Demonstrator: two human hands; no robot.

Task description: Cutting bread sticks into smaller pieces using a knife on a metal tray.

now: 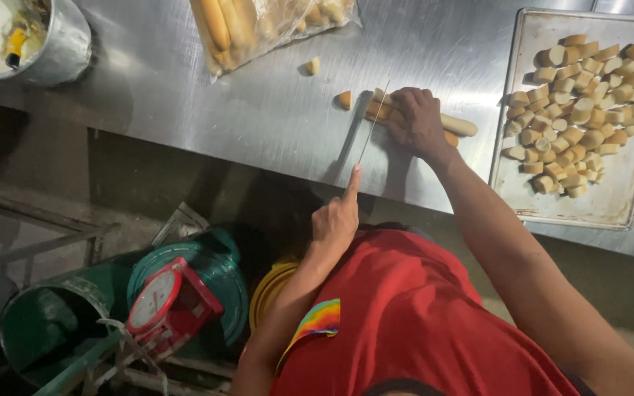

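Observation:
My left hand (335, 218) grips a knife (373, 123), index finger stretched along the blade's spine. The blade stands edge-down across a bundle of long pale bread sticks (458, 125) lying on the steel table (185, 95). My right hand (417, 119) presses down on the bundle just right of the blade. Two cut pieces lie loose to the left: one (344, 100) close to the blade, another (312, 66) farther back.
A metal tray (610, 202) at the right holds several cut bread pieces (574, 110). A clear bag of uncut sticks (258, 22) lies at the back, a metal bowl (64, 44) at the far left. Below the table edge stand a red scale (170, 301), green buckets (45, 323) and a yellow one (271, 290).

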